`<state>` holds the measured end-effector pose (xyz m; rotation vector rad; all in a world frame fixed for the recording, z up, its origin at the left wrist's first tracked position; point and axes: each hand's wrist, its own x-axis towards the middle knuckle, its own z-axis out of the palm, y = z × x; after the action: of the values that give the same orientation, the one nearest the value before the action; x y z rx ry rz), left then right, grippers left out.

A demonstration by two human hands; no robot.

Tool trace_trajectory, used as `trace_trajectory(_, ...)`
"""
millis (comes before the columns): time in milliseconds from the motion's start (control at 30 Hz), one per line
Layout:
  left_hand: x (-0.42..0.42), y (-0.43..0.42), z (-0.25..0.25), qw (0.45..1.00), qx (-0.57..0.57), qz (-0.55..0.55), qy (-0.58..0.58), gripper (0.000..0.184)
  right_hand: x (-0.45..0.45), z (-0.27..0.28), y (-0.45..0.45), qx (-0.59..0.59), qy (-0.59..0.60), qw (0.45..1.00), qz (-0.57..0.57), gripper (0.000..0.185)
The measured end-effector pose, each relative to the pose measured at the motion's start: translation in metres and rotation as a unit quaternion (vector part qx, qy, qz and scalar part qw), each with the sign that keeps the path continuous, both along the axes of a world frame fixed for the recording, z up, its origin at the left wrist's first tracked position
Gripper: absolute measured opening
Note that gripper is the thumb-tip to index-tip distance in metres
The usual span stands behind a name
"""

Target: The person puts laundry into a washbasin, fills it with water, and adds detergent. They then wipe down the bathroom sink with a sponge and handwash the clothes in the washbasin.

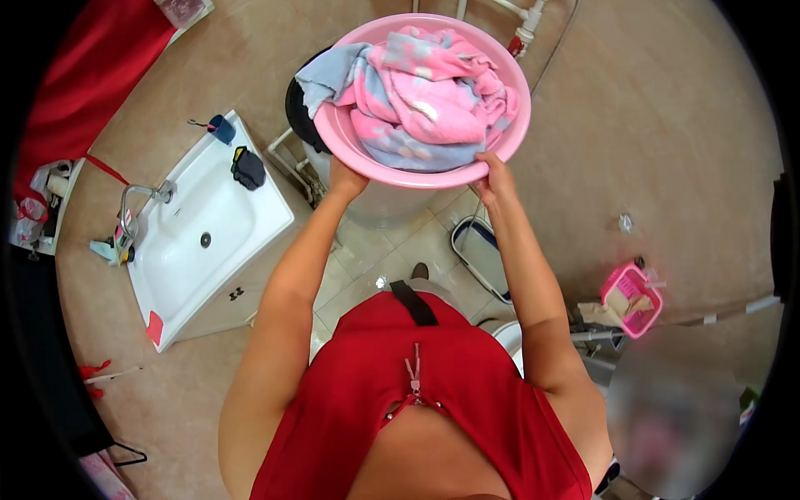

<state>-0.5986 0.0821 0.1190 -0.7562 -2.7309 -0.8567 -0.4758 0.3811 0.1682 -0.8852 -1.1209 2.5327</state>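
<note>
Both my arms reach forward to a pink plastic basin [392, 173], held up by its near rim. Inside it is a heap of pink and grey-blue fleece cloth [429, 96], one grey corner hanging over the left rim. My left hand [346, 177] grips the basin from below at the front left; its fingertips are hidden under it. At the front right, my right hand [497, 177] is closed on the rim, with the thumb on top. Below the basin stands a whitish, rounded body [387, 204], mostly covered, with a black round thing [304, 108] beside the basin's left edge.
On the left is a white sink [208, 237] with a chrome faucet [150, 193], a dark cloth [247, 168] and a blue cup [221, 128]. A folded basin [483, 257] leans at right over the tiled floor [400, 250]. A pink basket [633, 300] hangs further right. Pipes [525, 25] run behind.
</note>
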Motion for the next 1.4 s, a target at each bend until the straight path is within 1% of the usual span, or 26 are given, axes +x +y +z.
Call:
trace_trajectory(33, -0.013, 0.002, 0.001, 1.0, -0.019, -0.014, 0.018, 0.046, -0.021, 0.001, 0.003, 0.009, 0.01, 1.0, 0.017, 0.023)
trace_trajectory(67, -0.013, 0.005, -0.001, 0.998, -0.04, -0.039, 0.03, 0.048, -0.027, 0.0, 0.004, 0.009, 0.004, 1.0, 0.008, 0.023)
trace_trajectory(100, -0.022, 0.009, -0.012, 0.995, -0.082, -0.044, 0.029, 0.05, -0.047, 0.004, 0.006, 0.01, 0.002, 1.0, 0.009, 0.023)
trace_trajectory(167, -0.027, 0.01, -0.051, 0.983, -0.172, -0.053, 0.021, 0.053, -0.073, 0.01, -0.002, 0.002, -0.014, 1.0, 0.008, 0.023)
trace_trajectory(200, -0.017, 0.017, -0.037, 0.986, -0.153, -0.048, -0.038, 0.052, -0.08, 0.014, -0.009, -0.004, -0.027, 1.0, 0.004, 0.024)
trace_trajectory(300, -0.008, 0.025, -0.043, 0.986, -0.112, -0.059, -0.109, 0.044, -0.094, 0.003, -0.028, -0.006, -0.043, 0.999, -0.006, 0.029)
trace_trajectory(333, -0.007, 0.026, -0.046, 0.991, -0.074, -0.092, -0.068, 0.038, -0.095, 0.007, -0.037, -0.002, -0.052, 0.999, -0.006, 0.03)
trace_trajectory(433, -0.002, 0.025, -0.05, 0.985, -0.049, -0.121, -0.112, 0.033, -0.096, 0.01, -0.051, 0.016, -0.054, 0.998, -0.006, 0.036)
trace_trajectory(467, 0.0, 0.022, -0.059, 0.988, -0.027, -0.13, -0.079, 0.031, -0.096, 0.004, -0.051, 0.013, -0.061, 0.998, 0.007, 0.039)
trace_trajectory(567, 0.012, 0.014, -0.062, 0.987, -0.011, -0.143, -0.074, 0.033, -0.077, 0.021, -0.062, 0.03, -0.04, 0.999, -0.001, 0.034)
trace_trajectory(600, 0.013, 0.011, -0.06, 0.986, -0.015, -0.152, -0.073, 0.035, -0.071, 0.024, -0.066, 0.059, -0.066, 0.996, 0.012, 0.038)
trace_trajectory(700, 0.013, 0.01, -0.059, 0.986, -0.032, -0.136, -0.087, 0.038, -0.063, 0.028, -0.054, 0.056, -0.08, 0.988, 0.119, 0.05)
trace_trajectory(733, 0.013, 0.01, -0.06, 0.987, -0.048, -0.133, -0.081, 0.044, -0.062, 0.031, -0.047, 0.081, -0.103, 0.983, 0.133, 0.07)
trace_trajectory(800, 0.017, 0.012, -0.059, 0.985, -0.049, -0.146, -0.079, 0.048, -0.057, 0.027, -0.024, 0.11, -0.077, 0.989, 0.058, 0.074)
trace_trajectory(867, 0.019, 0.011, -0.054, 0.984, -0.055, -0.152, -0.073, 0.054, -0.073, -0.008, 0.031, 0.19, -0.103, 0.975, -0.053, 0.079)
trace_trajectory(933, 0.019, 0.011, -0.054, 0.983, -0.053, -0.152, -0.092, 0.057, -0.091, -0.02, 0.12, 0.289, -0.215, 0.932, -0.043, 0.089)
trace_trajectory(967, 0.017, 0.011, -0.053, 0.982, -0.052, -0.153, -0.098, 0.058, -0.105, -0.037, 0.159, 0.369, -0.22, 0.897, -0.107, 0.098)
trace_trajectory(1000, 0.018, 0.013, -0.05, 0.984, -0.043, -0.146, -0.095, 0.055, -0.116, -0.038, 0.19, 0.355, -0.202, 0.897, -0.169, 0.103)
trace_trajectory(1067, 0.018, 0.016, -0.038, 0.979, -0.042, -0.132, -0.149, 0.05, -0.133, -0.028, 0.247, 0.464, -0.171, 0.849, -0.185, 0.107)
trace_trajectory(1100, 0.019, 0.016, -0.035, 0.976, -0.04, -0.123, -0.175, 0.048, -0.137, -0.016, 0.251, 0.439, -0.145, 0.868, -0.18, 0.108)
trace_trajectory(1167, 0.024, 0.016, -0.034, 0.977, -0.018, -0.095, -0.189, 0.043, -0.141, 0.015, 0.244, 0.387, -0.089, 0.902, -0.168, 0.109)
trace_trajectory(1200, 0.027, 0.015, -0.033, 0.977, -0.008, -0.079, -0.196, 0.04, -0.144, 0.013, 0.246, 0.392, -0.095, 0.904, -0.142, 0.101)
trace_trajectory(1267, 0.034, 0.017, -0.024, 0.993, 0.019, -0.089, -0.081, 0.034, -0.144, 0.003, 0.256, 0.399, -0.108, 0.906, -0.091, 0.085)
trace_trajectory(1300, 0.037, 0.019, -0.017, 0.995, 0.031, -0.095, -0.023, 0.031, -0.145, -0.011, 0.261, 0.394, -0.108, 0.912, -0.037, 0.071)
trace_trajectory(1367, 0.044, 0.023, -0.001, 0.984, 0.066, -0.126, -0.11, 0.027, -0.139, -0.059, 0.267, 0.382, -0.111, 0.915, 0.065, 0.042)
trace_trajectory(1400, 0.048, 0.026, 0.007, 0.974, 0.084, -0.144, -0.153, 0.025, -0.131, -0.086, 0.253, 0.39, -0.109, 0.913, 0.047, 0.034)
